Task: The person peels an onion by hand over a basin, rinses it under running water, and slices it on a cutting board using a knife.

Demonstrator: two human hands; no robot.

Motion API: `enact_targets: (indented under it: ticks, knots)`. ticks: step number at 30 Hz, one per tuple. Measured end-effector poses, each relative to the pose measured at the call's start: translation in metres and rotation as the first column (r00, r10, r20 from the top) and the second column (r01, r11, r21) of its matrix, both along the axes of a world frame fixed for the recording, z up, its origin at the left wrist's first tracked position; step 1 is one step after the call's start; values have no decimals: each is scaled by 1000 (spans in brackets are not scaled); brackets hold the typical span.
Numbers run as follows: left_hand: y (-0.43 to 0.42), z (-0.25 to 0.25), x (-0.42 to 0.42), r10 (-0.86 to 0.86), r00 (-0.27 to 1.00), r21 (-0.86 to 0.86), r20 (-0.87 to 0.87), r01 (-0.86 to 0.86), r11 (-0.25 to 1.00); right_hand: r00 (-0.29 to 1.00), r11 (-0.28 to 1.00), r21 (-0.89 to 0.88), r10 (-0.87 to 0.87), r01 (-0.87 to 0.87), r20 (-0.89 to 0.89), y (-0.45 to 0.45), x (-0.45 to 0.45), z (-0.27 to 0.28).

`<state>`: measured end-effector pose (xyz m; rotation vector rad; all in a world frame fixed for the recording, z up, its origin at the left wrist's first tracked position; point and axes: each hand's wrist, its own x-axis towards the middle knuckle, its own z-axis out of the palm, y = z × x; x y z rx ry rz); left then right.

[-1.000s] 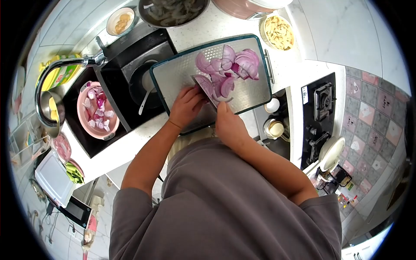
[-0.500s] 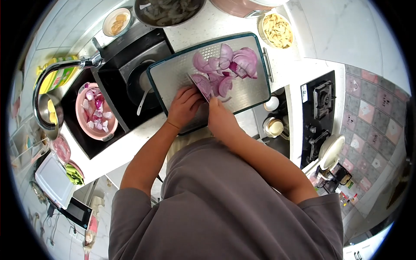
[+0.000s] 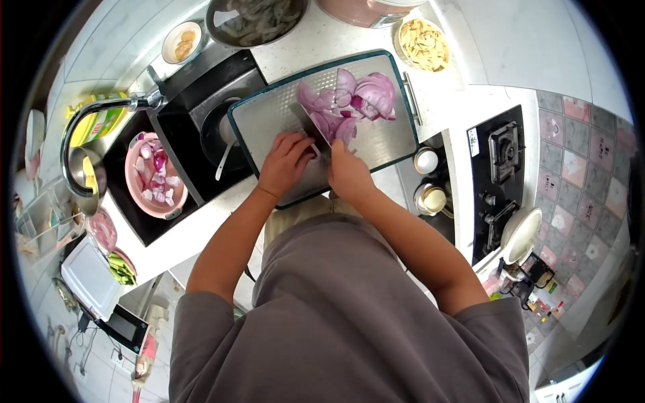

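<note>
My right hand (image 3: 350, 178) is closed round the handle of a kitchen knife (image 3: 310, 125), whose broad blade slants up and left over a metal cutting board (image 3: 269, 111) with a dark green rim. Left of the blade, my left hand (image 3: 285, 164) has its fingers bent and pressed together at a small pale-purple piece of onion (image 3: 316, 150), mostly covered by the fingertips. Beyond the blade lies a loose pile of cut red onion (image 3: 373, 96), with more onion slices (image 3: 327, 125) right against the knife's far side.
Left of the board is a black sink (image 3: 176, 161) holding a pink basin (image 3: 132, 183) of onion pieces, under a curved faucet (image 3: 74, 127). A bowl of shrimp (image 3: 259, 20) and a bowl of pale slices (image 3: 423, 46) stand behind. To the right is a gas stove (image 3: 494, 181).
The knife has shifted slightly, and more of its blade shows between my left fingers and the onion pile. A small piece of onion now shows at my left fingertips.
</note>
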<state>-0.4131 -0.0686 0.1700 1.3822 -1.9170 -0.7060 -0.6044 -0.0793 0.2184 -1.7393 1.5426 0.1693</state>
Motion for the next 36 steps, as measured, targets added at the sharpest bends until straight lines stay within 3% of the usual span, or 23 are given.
enact_targets:
  ticks: [3,5,9,14,16,17,20,22,26,28,29,31,32,34,35,36]
  knots:
    - [2,2,3,-21,999,6,38,21,1000,999,998,-54,-13,16,51,2,-6,-8]
    - [1,3,7,-16,998,0,53,16,1000,989,980,-184,-53,79,141,1,-18,-9]
    - [0,7,10,-43,993,28,108,40,999,966,967,-232,-42,103,254,-5,-37,3]
    - [0,10,6,34,988,83,150,-47,995,905,929,-44,-346,367,248,-14,-40,42]
    - [3,10,2,150,985,319,86,-170,932,885,919,-119,-318,376,339,-11,-42,40]
    - [5,10,0,151,985,320,88,-171,932,860,902,-189,-283,389,424,-10,-42,39]
    - [12,10,-6,278,958,277,68,-286,917,916,935,-209,-204,287,345,-11,-45,37]
    - [14,12,-9,304,901,502,310,-426,752,921,935,-211,-205,284,332,-10,-42,36]
    - [16,19,-14,272,870,518,410,-468,716,965,943,-284,-105,173,239,-8,-43,30]
    - [13,31,-16,481,861,458,166,-499,736,985,940,-320,-76,122,153,-6,-41,42]
    - [9,38,-16,482,861,456,165,-499,737,996,934,-349,-56,74,63,-5,-39,49]
    - [-6,67,-17,446,880,149,-161,-425,893,997,927,-368,-67,78,42,-4,-36,65]
    - [-14,77,-17,446,880,150,-164,-425,893,997,919,-386,-77,80,22,-3,-36,69]
    - [-34,87,-19,70,997,-182,-20,-73,981,999,910,-413,-41,46,22,-5,-41,69]
    - [-39,87,-23,71,997,-188,-20,-73,979,1000,898,-439,-7,16,22,-7,-44,68]
    - [-42,85,-29,-50,998,-92,46,54,994,1000,897,-442,-7,16,22,-8,-47,67]
